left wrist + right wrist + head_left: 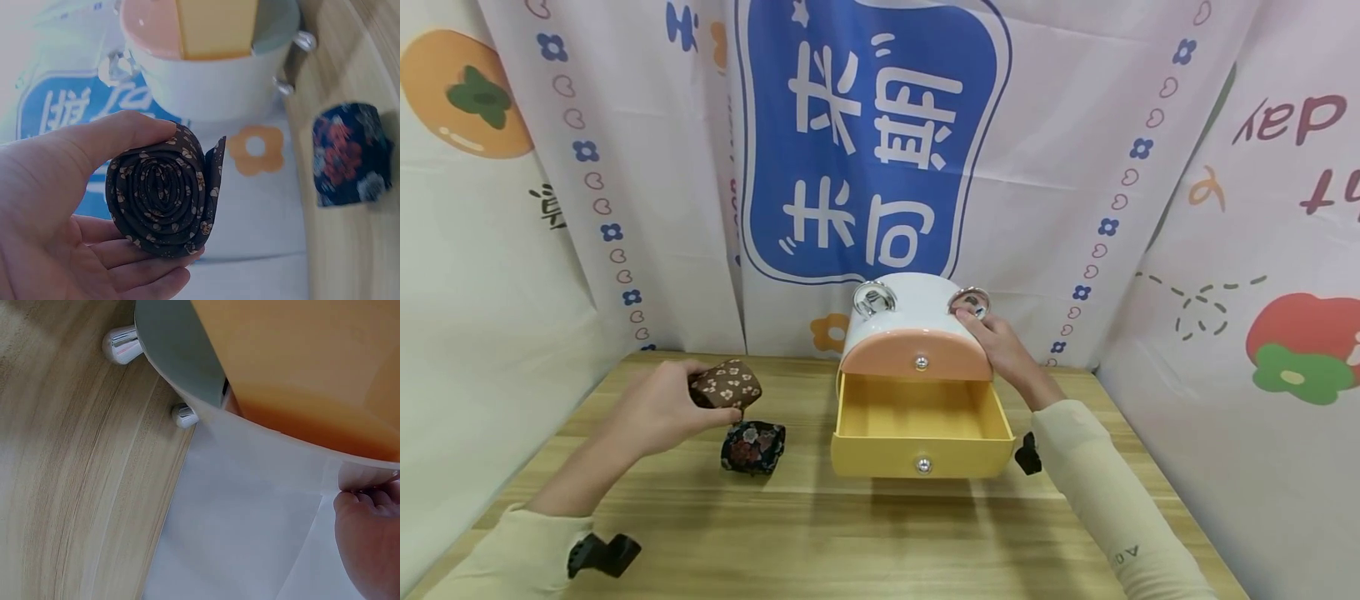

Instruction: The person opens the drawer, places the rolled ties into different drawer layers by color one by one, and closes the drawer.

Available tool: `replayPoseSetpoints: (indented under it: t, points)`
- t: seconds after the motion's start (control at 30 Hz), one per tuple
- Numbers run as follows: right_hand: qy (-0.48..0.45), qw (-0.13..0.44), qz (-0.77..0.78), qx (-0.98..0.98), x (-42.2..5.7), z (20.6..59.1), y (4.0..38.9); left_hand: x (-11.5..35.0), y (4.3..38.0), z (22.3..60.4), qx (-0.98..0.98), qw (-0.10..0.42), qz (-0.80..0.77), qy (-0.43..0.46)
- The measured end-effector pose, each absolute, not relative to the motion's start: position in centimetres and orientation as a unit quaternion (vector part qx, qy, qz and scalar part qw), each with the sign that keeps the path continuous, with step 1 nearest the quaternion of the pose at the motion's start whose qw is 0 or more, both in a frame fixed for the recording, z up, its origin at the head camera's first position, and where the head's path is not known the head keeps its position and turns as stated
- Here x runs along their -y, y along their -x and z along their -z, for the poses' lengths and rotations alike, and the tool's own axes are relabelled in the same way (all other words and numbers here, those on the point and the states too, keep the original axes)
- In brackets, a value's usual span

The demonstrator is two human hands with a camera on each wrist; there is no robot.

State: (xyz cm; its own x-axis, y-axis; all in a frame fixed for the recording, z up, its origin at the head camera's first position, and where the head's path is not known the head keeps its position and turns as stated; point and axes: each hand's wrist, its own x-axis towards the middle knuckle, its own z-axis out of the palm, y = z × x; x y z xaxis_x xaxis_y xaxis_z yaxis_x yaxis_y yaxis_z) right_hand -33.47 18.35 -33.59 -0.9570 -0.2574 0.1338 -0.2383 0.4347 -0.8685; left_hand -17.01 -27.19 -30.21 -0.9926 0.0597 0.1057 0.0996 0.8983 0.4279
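Observation:
My left hand [658, 408] holds a rolled-up brown floral necktie [730, 383] between thumb and fingers; its spiral end faces the left wrist camera. Below it on the table lies a second roll, dark navy with red and grey flowers [754, 447]. At the back stands a small white drawer cabinet [895, 304] with metal ring ears and a peach top drawer. Its yellow drawer [880, 457] is pulled out, with bare floor showing inside. My right hand [1009, 360] grips the cabinet's right side by the ring ear [972, 302], fingers curled against the white shell.
The wooden table [760, 533] ends at a printed cloth backdrop [1045, 167] just behind the cabinet. Cloth also hangs on both sides. The yellow drawer juts out toward the front. Silver feet [122, 345] hold the cabinet off the table.

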Motion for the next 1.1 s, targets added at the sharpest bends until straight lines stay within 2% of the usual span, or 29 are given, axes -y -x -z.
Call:
replayPoseSetpoints:
  t: [0.6, 1.1]
  points:
    - [0.132, 0.010, 0.513, -0.848, -18.5, 33.5, 33.3, 20.3, 16.7, 26.3, 0.965, 0.065, 0.236, 0.096]
    - [0.127, 0.021, 0.511, -0.850, -18.4, 33.4, 33.3, 16.0, 16.6, 24.7, 0.949, 0.073, 0.262, 0.158]
